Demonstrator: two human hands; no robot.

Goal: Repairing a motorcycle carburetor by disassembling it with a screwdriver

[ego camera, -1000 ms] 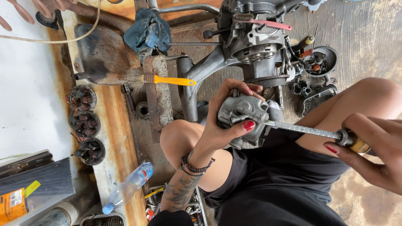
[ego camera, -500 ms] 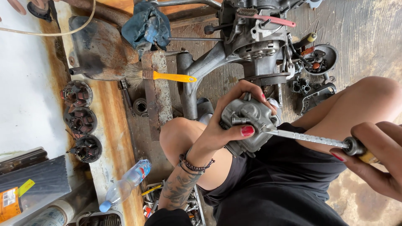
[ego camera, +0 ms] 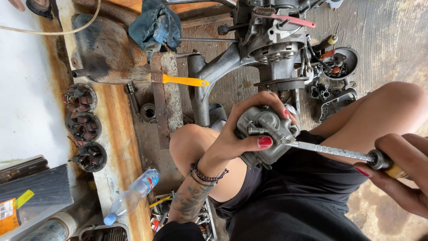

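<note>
Head view shows left hand (ego camera: 243, 138) wrapped around a grey carburettor (ego camera: 266, 134) above the lap, right hand (ego camera: 401, 174) gripping a screwdriver (ego camera: 339, 151) whose tip sits in the body, which looks assembled, with the screw work unfinished.

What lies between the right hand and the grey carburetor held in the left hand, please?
In the head view, only the screwdriver's metal shaft spans from right hand to carburetor, which left hand grips.
</note>
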